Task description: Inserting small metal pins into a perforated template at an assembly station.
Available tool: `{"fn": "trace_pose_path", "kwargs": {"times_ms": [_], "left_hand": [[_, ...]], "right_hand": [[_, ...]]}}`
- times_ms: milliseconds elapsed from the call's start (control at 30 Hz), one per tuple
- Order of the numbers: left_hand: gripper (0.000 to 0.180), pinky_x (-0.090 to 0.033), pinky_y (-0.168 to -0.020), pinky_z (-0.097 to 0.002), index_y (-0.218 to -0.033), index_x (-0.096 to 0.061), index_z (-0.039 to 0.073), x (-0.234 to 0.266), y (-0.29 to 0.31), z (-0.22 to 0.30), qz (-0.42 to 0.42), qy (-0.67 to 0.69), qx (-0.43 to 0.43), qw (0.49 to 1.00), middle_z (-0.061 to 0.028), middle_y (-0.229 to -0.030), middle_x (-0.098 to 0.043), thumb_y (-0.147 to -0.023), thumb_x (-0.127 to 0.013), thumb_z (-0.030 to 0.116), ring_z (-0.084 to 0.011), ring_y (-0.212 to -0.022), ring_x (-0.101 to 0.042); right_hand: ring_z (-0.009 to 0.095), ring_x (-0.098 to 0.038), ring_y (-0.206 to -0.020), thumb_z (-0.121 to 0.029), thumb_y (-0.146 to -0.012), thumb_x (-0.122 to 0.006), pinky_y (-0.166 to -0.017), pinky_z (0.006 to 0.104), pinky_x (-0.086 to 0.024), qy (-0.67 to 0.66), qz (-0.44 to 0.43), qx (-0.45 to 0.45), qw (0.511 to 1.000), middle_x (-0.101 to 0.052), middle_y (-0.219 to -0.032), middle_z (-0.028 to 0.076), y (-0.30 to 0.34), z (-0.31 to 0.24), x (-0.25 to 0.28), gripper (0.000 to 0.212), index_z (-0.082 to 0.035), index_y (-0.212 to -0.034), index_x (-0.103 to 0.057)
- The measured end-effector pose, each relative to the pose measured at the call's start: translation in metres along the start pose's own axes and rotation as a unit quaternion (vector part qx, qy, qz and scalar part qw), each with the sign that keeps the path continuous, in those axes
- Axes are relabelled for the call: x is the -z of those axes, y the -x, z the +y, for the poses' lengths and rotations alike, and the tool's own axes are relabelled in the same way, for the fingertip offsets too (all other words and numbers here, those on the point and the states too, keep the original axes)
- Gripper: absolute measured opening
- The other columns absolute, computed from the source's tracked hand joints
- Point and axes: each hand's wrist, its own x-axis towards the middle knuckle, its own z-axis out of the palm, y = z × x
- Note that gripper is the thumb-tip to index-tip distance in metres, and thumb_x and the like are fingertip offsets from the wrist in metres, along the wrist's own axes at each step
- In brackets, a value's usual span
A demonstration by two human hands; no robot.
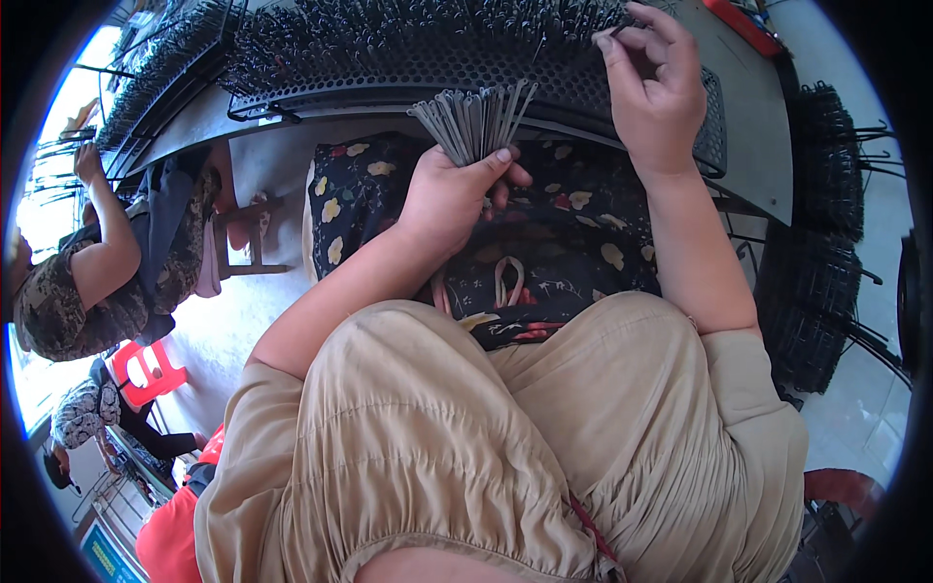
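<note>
Workshop, small-parts work: perforated black tray (549,109) packed with thin dark metal pieces (418,44), top centre; second loaded tray (167,73), upper left, co-worker (107,253) nearby; dark stacked parts (824,165), right edge.

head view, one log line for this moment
left hand: gripping bundle of thin grey looped strips | right hand: raised by black perforated tray, fingers curled, hold unclear | tray: crowded with dark hooked pieces

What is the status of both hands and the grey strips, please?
Left hand closed around grey strips, looped ends fanned out. Right hand by black perforated tray; grip unclear. Nothing seen blocking either hand.
</note>
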Motion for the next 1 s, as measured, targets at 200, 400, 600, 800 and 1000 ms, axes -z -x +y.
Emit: {"fn": "trace_pose_path", "kwargs": {"times_ms": [200, 400, 600, 800, 1000], "left_hand": [[0.012, -0.042, -0.047, -0.0216, -0.098, -0.064, 0.002, -0.004, -0.001, 0.0, -0.001, -0.009, 0.01, 1.0, -0.0076, -0.081, -0.071, -0.096, -0.058, 0.011, -0.0073, -0.056, -0.055], [0.012, -0.042, -0.047, -0.0214, -0.098, -0.065, 0.001, -0.002, 0.0, -0.001, 0.0, 0.002, 0.005, 1.0, -0.0072, -0.08, -0.07, -0.096, -0.059, 0.012, -0.0075, -0.056, -0.055], [0.012, -0.042, -0.047, -0.0217, -0.099, -0.064, 0.001, -0.003, 0.001, 0.001, -0.013, 0.026, -0.005, 1.0, -0.0067, -0.08, -0.069, -0.096, -0.059, 0.012, -0.0079, -0.058, -0.056], [0.014, -0.043, -0.049, -0.0216, -0.103, -0.064, 0.001, -0.002, 0.0, 0.001, -0.014, 0.019, -0.006, 1.0, -0.0059, -0.082, -0.069, -0.096, -0.058, 0.011, -0.0069, -0.06, -0.055], [0.014, -0.043, -0.05, -0.0212, -0.107, -0.063, 0.002, -0.003, -0.002, -0.005, -0.005, -0.001, -0.003, 1.0, -0.004, -0.086, -0.069, -0.097, -0.056, 0.01, -0.0056, -0.061, -0.054]], "right_hand": [[0.014, -0.065, -0.076, 0.0, -0.081, -0.073, -0.065, 0.024, -0.049, 0.143, 0.021, 0.174, 0.974, -0.067, -0.089, 0.007, -0.004, 0.017, -0.003, 0.028, -0.006, -0.107, -0.065], [0.018, -0.061, -0.091, -0.007, -0.072, -0.079, -0.083, 0.0284, -0.042, 0.268, -0.026, 0.273, 0.923, -0.07, -0.094, -0.002, -0.002, 0.003, -0.006, 0.018, -0.013, -0.089, -0.076], [0.011, -0.064, -0.083, -0.006, -0.084, -0.074, -0.072, 0.0216, -0.048, -0.068, -0.133, -0.164, 0.975, -0.07, -0.096, 0.003, 0.035, -0.006, -0.01, 0.03, -0.006, -0.113, -0.068], [0.008, -0.062, -0.071, -0.001, -0.088, -0.066, -0.059, 0.0195, -0.046, -0.196, -0.075, -0.238, 0.948, -0.072, -0.09, 0.01, 0.017, 0.003, 0.007, 0.023, -0.001, -0.11, -0.059], [0.007, -0.063, -0.076, 0.002, -0.086, -0.071, -0.069, 0.0201, -0.051, 0.051, 0.063, 0.081, 0.993, -0.071, -0.086, 0.006, -0.003, 0.025, 0.014, 0.026, -0.002, -0.109, -0.057]]}}
